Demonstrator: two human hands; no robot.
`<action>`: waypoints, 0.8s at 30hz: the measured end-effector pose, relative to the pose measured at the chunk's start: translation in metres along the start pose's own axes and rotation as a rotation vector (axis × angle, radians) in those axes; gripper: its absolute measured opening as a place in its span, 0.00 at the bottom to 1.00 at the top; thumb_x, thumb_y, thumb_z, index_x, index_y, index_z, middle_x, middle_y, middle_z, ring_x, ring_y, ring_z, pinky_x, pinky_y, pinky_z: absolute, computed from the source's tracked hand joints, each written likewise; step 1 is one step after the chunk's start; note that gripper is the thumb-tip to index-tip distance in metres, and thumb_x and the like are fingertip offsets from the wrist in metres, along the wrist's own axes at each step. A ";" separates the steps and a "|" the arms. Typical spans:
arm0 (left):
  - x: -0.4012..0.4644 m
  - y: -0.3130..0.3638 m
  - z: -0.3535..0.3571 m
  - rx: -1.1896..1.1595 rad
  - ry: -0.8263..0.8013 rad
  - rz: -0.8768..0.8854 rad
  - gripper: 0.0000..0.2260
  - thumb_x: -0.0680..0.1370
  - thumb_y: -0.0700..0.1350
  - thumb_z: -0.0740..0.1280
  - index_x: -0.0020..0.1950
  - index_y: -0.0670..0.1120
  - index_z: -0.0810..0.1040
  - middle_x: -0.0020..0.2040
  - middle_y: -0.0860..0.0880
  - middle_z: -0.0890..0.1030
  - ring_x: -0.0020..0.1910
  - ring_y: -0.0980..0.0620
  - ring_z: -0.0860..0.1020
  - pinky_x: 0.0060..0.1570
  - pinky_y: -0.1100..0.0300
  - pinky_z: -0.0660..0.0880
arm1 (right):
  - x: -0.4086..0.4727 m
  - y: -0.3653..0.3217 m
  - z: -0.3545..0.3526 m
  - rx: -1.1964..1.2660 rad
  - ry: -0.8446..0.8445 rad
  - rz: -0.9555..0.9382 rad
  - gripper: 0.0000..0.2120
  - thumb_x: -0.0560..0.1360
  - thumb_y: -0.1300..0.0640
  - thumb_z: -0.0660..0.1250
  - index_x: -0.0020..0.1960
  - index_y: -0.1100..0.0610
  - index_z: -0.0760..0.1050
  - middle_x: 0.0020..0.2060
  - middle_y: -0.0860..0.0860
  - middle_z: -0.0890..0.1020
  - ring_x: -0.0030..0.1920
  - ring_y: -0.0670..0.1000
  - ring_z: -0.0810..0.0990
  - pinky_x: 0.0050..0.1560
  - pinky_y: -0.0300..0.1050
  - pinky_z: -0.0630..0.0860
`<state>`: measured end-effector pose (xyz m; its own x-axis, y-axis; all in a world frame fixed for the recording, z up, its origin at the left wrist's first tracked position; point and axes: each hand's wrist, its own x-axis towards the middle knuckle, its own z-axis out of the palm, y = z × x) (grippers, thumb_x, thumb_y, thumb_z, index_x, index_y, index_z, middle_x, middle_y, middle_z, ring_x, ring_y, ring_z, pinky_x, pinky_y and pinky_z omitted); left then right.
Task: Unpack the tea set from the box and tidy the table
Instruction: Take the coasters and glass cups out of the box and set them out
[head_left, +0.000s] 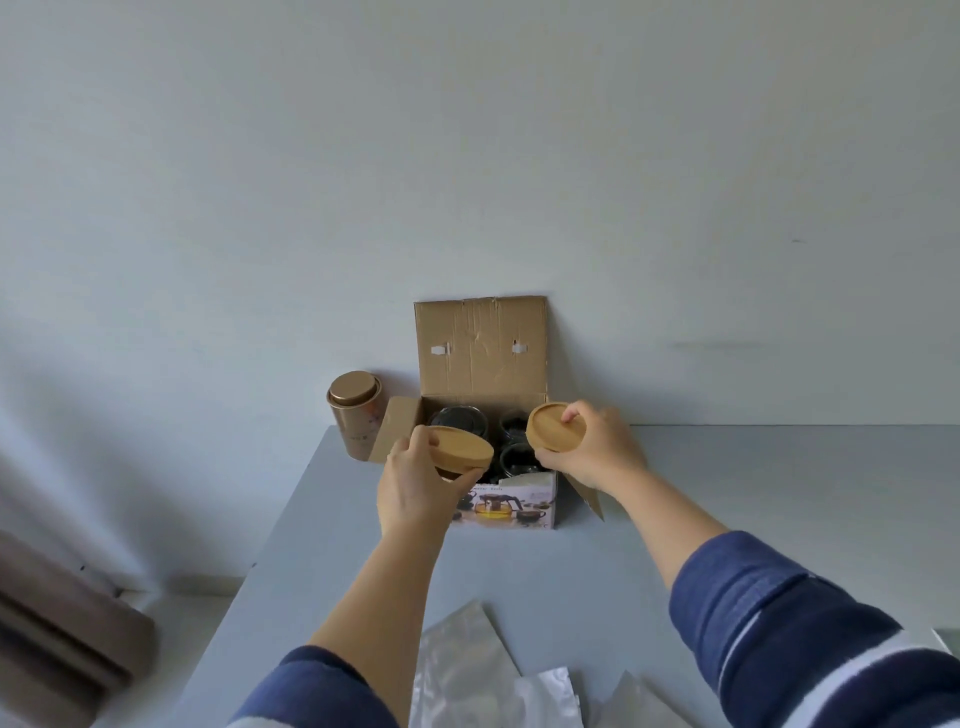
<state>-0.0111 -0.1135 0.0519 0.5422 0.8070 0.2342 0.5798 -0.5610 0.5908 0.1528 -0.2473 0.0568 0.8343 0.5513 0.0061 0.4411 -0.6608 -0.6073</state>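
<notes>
Bamboo coasters lifted over the open box (501, 499)
Your left hand (410, 483) and right hand (597, 447) each grip one; set them flat on the desk (753, 483), away from the glassware (457, 418).

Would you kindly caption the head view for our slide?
Left hand and right hand each hold a wooden coaster above the open tea-set box.

Two hands showing: left hand (410, 486), right hand (597, 447), each gripping one wooden coaster; two coasters showing, left coaster (460, 451), right coaster (556, 427). One cardboard box (480, 358) sitting open. One gold tin (355, 421) standing. Several clear plastic bags (467, 670) lying, exact count unclear
</notes>
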 end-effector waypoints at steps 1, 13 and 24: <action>-0.007 0.001 0.002 -0.047 0.003 0.015 0.25 0.65 0.56 0.78 0.56 0.49 0.73 0.56 0.50 0.77 0.52 0.49 0.75 0.41 0.59 0.72 | -0.007 0.004 -0.001 0.004 0.030 0.015 0.26 0.62 0.38 0.74 0.55 0.44 0.69 0.52 0.49 0.68 0.52 0.53 0.74 0.45 0.45 0.72; -0.031 0.094 0.075 -0.287 -0.030 0.157 0.26 0.66 0.55 0.78 0.57 0.47 0.73 0.57 0.50 0.78 0.51 0.53 0.74 0.47 0.59 0.72 | -0.007 0.096 -0.072 -0.027 0.144 0.059 0.27 0.62 0.40 0.74 0.57 0.46 0.71 0.56 0.51 0.69 0.60 0.54 0.70 0.52 0.48 0.76; -0.034 0.199 0.237 -0.401 -0.095 0.012 0.24 0.65 0.53 0.79 0.55 0.50 0.72 0.58 0.52 0.78 0.59 0.51 0.76 0.50 0.62 0.69 | 0.072 0.280 -0.127 -0.119 0.043 0.158 0.25 0.63 0.42 0.74 0.56 0.46 0.70 0.57 0.51 0.69 0.60 0.54 0.70 0.52 0.46 0.75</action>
<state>0.2301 -0.2963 -0.0208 0.6119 0.7697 0.1819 0.3004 -0.4390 0.8468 0.3785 -0.4575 -0.0115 0.9087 0.4149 -0.0462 0.3370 -0.7944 -0.5054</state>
